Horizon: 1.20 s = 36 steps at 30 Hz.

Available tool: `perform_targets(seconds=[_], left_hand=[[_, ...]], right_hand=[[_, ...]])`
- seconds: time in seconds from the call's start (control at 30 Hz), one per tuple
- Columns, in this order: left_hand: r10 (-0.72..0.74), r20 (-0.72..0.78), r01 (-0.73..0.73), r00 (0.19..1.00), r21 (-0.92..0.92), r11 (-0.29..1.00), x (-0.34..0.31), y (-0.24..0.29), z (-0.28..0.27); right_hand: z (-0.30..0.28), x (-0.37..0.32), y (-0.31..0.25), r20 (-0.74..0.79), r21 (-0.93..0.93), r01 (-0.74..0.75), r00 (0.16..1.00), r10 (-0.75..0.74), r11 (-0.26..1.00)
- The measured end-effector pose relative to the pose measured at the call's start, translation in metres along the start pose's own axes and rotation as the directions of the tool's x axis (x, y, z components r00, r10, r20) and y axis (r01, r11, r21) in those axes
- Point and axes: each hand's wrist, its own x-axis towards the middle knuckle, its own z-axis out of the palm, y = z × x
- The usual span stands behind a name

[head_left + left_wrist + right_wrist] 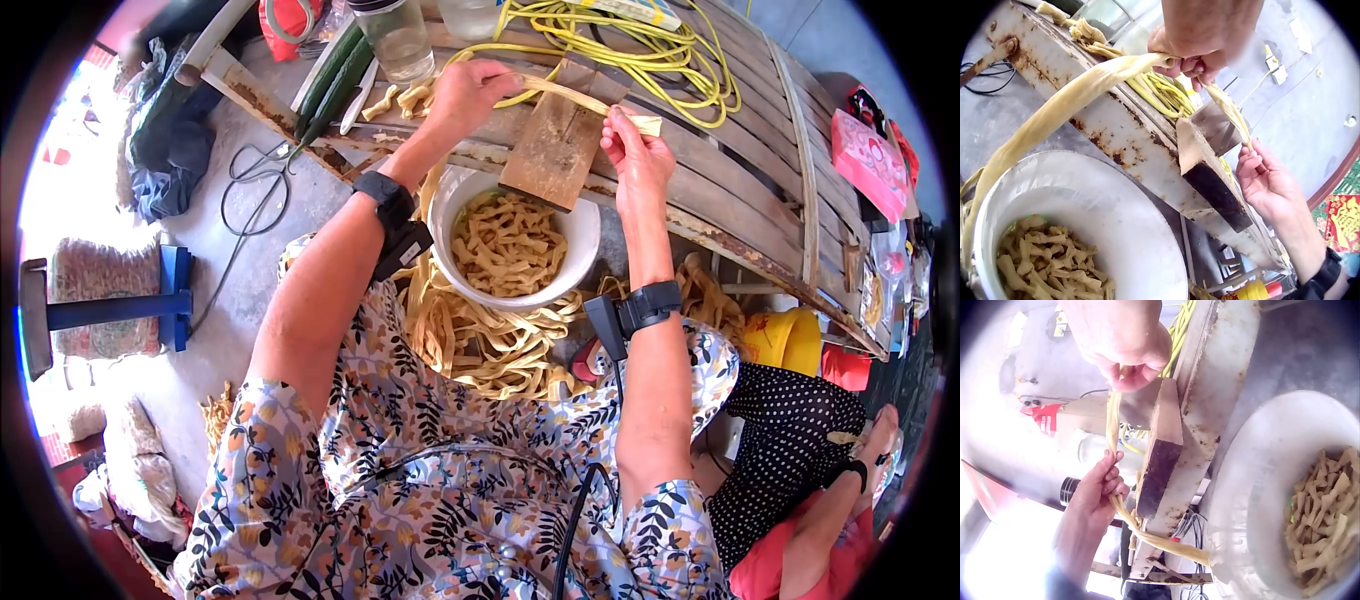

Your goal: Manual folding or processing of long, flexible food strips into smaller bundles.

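Fingers of the left hand curled round a pale strip; those of the right hand pinched its end. It ran taut between them, over the board — white bowl beneath.

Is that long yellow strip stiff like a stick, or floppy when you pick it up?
Probably floppy: the strip sags in a curve from the left hand down toward the bowl. It looks straight only where the right hand pulls it taut. Likely light too, since fingertips alone pinch it.

Outdoor food-prep yard: rusty slatted table, concrete floor, blue platform scale, heaped bean-curd strips
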Motion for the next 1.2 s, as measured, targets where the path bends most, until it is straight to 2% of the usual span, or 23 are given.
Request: perform_targets(seconds=[0.07,0.17,0.23,0.27,0.3,0.37,0.43,0.47,0.5,0.57,0.6,0.67,0.73,0.83,0.9,0.93,1.0,1.03,1.07,1.13,1.17,1.2], left_hand=[[-0.04,0.003,0.04,0.999,-0.009,0.999,0.0,0.001,0.001],[0.083,-0.09,-0.085,0.992,-0.012,0.996,0.001,-0.029,0.018],[-0.087,-0.079,0.09,0.993,0.045,0.995,-0.002,-0.027,0.008],[-0.172,-0.078,0.177,0.982,0.071,0.982,-0.006,-0.023,0.001],[-0.078,-0.057,0.078,0.995,-0.008,0.997,-0.009,-0.02,-0.006],[-0.104,0.096,0.12,0.99,-0.177,0.977,-0.022,-0.001,-0.022],[-0.077,0.218,0.15,0.973,-0.34,0.929,-0.039,0.012,-0.029],[-0.094,0.264,0.188,0.96,-0.356,0.916,-0.047,0.018,-0.032],[-0.109,0.313,0.227,0.943,-0.37,0.901,-0.053,0.022,-0.034],[-0.098,0.38,0.252,0.92,-0.381,0.89,-0.058,0.02,-0.033],[-0.062,0.377,0.212,0.924,-0.372,0.904,-0.059,0.019,-0.031],[0.003,0.382,0.143,0.924,-0.353,0.924,-0.064,0.018,-0.025],[0.075,0.329,0.031,0.942,-0.305,0.952,-0.068,0.02,-0.02],[0.22,0.263,-0.182,0.939,-0.163,0.97,-0.078,0.029,-0.01],[0.201,0.288,-0.16,0.936,-0.16,0.974,-0.086,0.037,-0.007],[0.192,0.301,-0.149,0.934,-0.158,0.976,-0.089,0.039,-0.005],[0.377,0.261,-0.378,0.889,-0.046,0.924,-0.094,0.036,0.001],[0.47,0.27,-0.49,0.841,0.01,0.872,-0.097,0.039,0.002],[0.555,0.283,-0.594,0.782,0.067,0.802,-0.099,0.043,0.002],[0.561,0.383,-0.641,0.733,0.114,0.759,-0.104,0.047,0.003],[0.562,0.416,-0.659,0.715,0.13,0.741,-0.106,0.049,0.003],[0.563,0.447,-0.677,0.695,0.146,0.721,-0.107,0.049,0.003]], right_hand=[[-0.001,0.003,0.003,-0.008,-0.044,0.005,1.0,-0.005,0.999],[-0.008,0.006,0.014,-0.034,-0.195,0.023,0.999,-0.03,0.98],[-0.02,0.006,0.02,-0.072,-0.314,0.057,0.994,-0.084,0.948],[-0.021,-0.001,0.016,-0.052,-0.308,0.037,0.997,-0.056,0.951],[-0.021,-0.005,0.009,-0.027,-0.299,0.027,0.999,-0.037,0.954],[-0.015,-0.027,-0.01,0.037,-0.314,-0.028,0.998,0.042,0.949],[-0.015,-0.047,-0.018,0.178,-0.413,-0.062,0.973,0.148,0.909],[-0.015,-0.054,-0.02,0.245,-0.46,-0.07,0.948,0.202,0.885],[-0.017,-0.061,-0.019,0.392,-0.526,0.038,0.898,0.203,0.85],[-0.018,-0.076,-0.021,0.505,-0.626,0.281,0.857,0.103,0.727],[-0.017,-0.079,-0.022,0.563,-0.652,0.398,0.824,0.062,0.645],[-0.021,-0.076,-0.031,0.399,-0.656,0.243,0.915,0.055,0.715],[-0.025,-0.064,-0.034,0.298,-0.532,0.262,0.948,-0.111,0.805],[-0.018,-0.06,-0.047,0.271,-0.478,0.266,0.951,-0.147,0.837],[-0.014,-0.06,-0.044,0.295,-0.438,0.287,0.941,-0.165,0.852],[-0.013,-0.06,-0.041,0.311,-0.452,0.277,0.94,-0.141,0.848],[-0.01,-0.064,-0.036,0.342,-0.481,0.255,0.935,-0.089,0.839],[-0.009,-0.066,-0.035,0.33,-0.533,0.202,0.944,-0.018,0.822],[-0.01,-0.07,-0.034,0.3,-0.592,0.079,0.945,0.128,0.802],[-0.01,-0.077,-0.034,0.22,-0.69,-0.15,0.889,0.402,0.709],[-0.011,-0.081,-0.033,0.213,-0.793,-0.119,0.865,0.455,0.597],[-0.014,-0.081,-0.029,0.245,-0.817,-0.077,0.851,0.464,0.572]])
